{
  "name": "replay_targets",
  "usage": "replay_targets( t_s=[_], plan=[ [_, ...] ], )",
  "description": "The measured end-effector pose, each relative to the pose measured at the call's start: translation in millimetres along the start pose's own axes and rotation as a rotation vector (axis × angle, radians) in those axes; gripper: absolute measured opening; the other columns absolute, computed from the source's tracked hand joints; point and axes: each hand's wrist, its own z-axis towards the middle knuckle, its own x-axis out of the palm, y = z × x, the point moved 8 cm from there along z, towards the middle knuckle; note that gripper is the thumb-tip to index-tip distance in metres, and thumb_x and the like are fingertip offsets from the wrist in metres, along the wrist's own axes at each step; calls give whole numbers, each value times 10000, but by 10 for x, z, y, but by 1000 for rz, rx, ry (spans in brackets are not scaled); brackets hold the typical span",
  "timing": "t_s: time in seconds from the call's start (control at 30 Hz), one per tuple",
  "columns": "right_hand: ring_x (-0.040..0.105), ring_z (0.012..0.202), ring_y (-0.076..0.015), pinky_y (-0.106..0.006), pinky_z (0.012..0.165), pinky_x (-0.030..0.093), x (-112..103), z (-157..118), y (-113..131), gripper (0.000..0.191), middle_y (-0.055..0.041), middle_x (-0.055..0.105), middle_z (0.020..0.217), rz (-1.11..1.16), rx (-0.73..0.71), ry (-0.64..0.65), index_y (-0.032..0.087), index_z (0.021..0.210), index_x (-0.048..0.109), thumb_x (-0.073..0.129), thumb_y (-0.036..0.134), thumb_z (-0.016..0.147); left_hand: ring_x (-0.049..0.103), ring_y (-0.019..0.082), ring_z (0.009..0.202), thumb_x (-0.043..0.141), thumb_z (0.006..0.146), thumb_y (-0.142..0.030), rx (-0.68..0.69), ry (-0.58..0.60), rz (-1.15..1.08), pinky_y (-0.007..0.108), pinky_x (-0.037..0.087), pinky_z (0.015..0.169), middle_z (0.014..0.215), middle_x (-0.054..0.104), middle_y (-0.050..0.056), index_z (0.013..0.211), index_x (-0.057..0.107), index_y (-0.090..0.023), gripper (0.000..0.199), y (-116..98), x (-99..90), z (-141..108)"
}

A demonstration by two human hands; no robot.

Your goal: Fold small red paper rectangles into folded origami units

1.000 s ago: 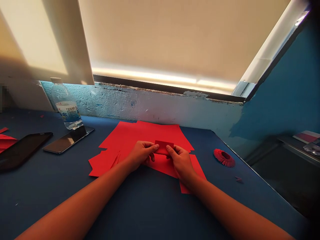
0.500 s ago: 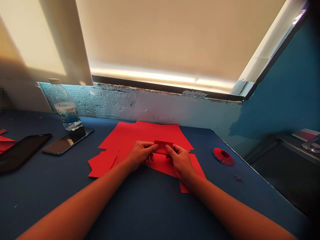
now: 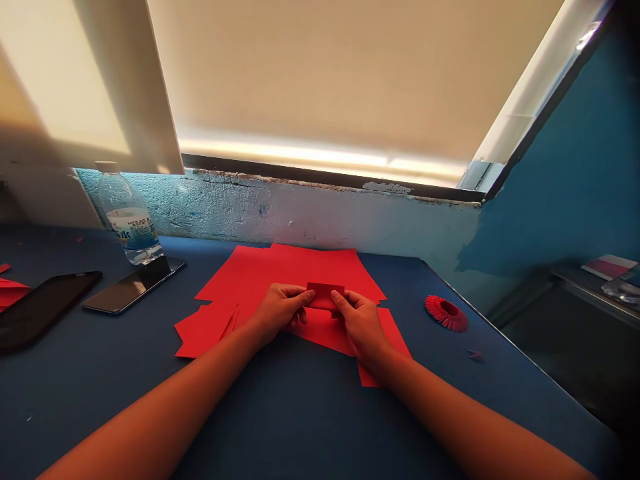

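Between my two hands is a small dark red paper piece (image 3: pixel 325 296), held up over larger red sheets. My left hand (image 3: pixel 283 308) pinches its left end between thumb and fingers. At its right end, my right hand (image 3: pixel 361 317) grips it the same way, thumb on the near face. Beneath and behind the hands, several bright red sheets (image 3: pixel 295 267) lie overlapping on the blue table (image 3: pixel 270 413). A fringed red paper ring (image 3: pixel 447 313) rests to the right of my right hand.
On the left stand a water bottle (image 3: pixel 131 223) and, lying flat, a phone (image 3: pixel 135 287) and another dark phone-like device (image 3: pixel 47 310). Small paper scraps (image 3: pixel 475 355) lie near the table's right edge. A wall with a window blind (image 3: pixel 350 87) rises behind.
The view has shifted very slightly. Both hands keep the same hold on the small red paper.
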Motion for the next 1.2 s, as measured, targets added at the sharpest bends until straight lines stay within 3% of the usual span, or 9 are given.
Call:
replay_targets(
  t_s=[0.37, 1.0, 1.2],
  plan=[
    [512, 646, -140, -267, 622, 414, -10, 8, 3, 308, -15, 594, 699, 0, 12, -11, 174, 798, 662, 608, 475, 761, 456, 86, 417, 563, 763, -515, 23, 1, 51, 182, 290, 404, 486, 537, -5, 686, 608, -134, 391, -9, -8, 2],
    [535, 627, -147, -269, 595, 409, 49, -8, 10, 328, -23, 610, 688, -29, 10, 49, 165, 753, 636, 637, 492, 721, 460, 88, 429, 569, 749, -537, 21, 16, 38, 192, 320, 420, 497, 548, 2, 719, 630, -128, 415, 0, -9, 11],
    [526, 619, -148, -268, 585, 391, 58, -18, 28, 293, -19, 610, 689, -81, 13, 70, 170, 786, 646, 654, 453, 707, 448, 84, 422, 573, 750, -532, 38, 13, 30, 193, 303, 410, 509, 548, -1, 818, 676, -129, 422, 17, -7, 12]
  ],
)
